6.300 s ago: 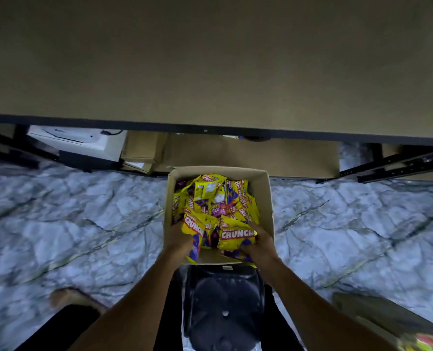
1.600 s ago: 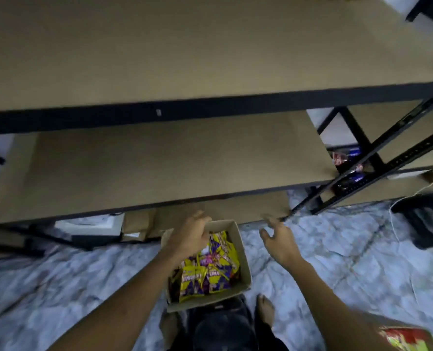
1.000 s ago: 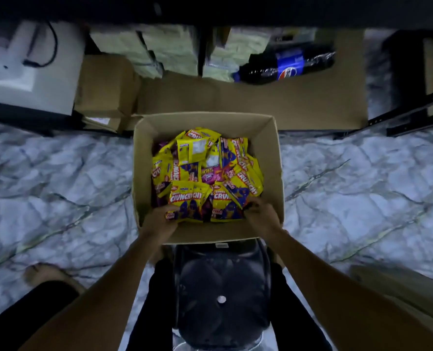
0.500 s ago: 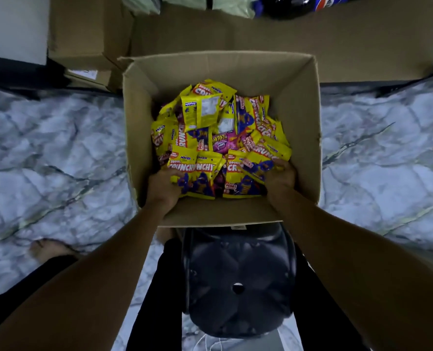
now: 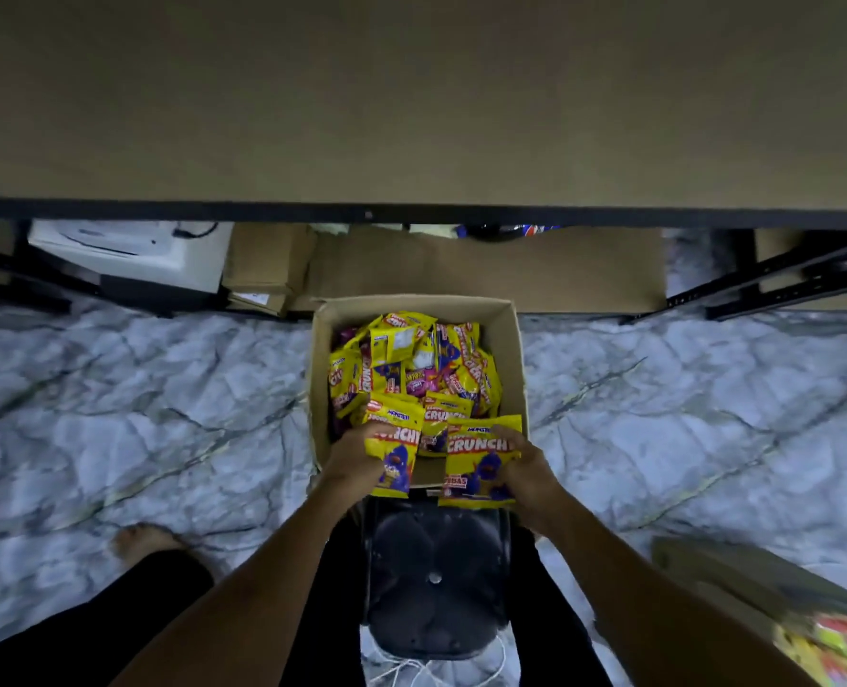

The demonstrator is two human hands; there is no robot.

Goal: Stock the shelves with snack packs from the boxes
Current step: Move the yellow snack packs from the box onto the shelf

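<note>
Left hand curled round a yellow snack pack, thumb across its front — a firm grip along the pack's left edge. Right hand holding a second yellow pack the same way, fingers wrapped over its right edge. Both packs upright, faces toward the camera, side by side and just apart, raised over the near rim of the cardboard box. Printed in red on each: "CRUNCH", with a purple figure below.

Open box on the marble-patterned floor, in the middle of the scene, flaps out of sight. Inside, a loose heap of more snack packs — mostly yellow, one pink among them, lying at all angles.

Beyond the box, a wide brown shelf with a dark front edge, filling the far half of the scene. Under it, far left, a white device and a small carton; directly behind the box, a flat sheet of cardboard. Dark metal rails at the far right.

Nearest, between the forearms, a black round-backed stool. Bare foot on the floor at near left. Blurred red-and-yellow packaging in the near right corner.
</note>
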